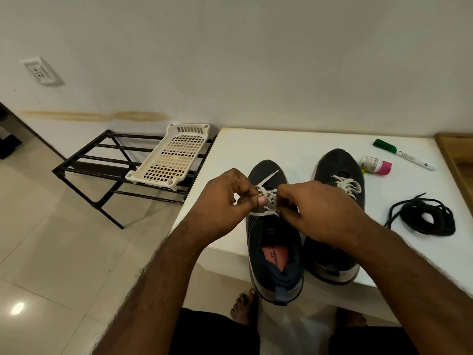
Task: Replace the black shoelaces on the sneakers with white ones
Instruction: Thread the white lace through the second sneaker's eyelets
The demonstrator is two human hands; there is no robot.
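A: Table (256,147) first, white; on it two dark sneakers. How far along are we?

B: The right sneaker (337,175), beyond my right hand (320,213), already carries a tied white lace. The left sneaker (271,239) sits under both hands; my left hand (225,203) and right each pinch its white lace (268,198), seemingly tying the bow. The black laces (426,216) lie coiled right of my right hand.

A: Any writing?

B: The insole (275,256) reads partly "MEMORY"; the marker (404,154) and bottle (375,163) labels are too small.
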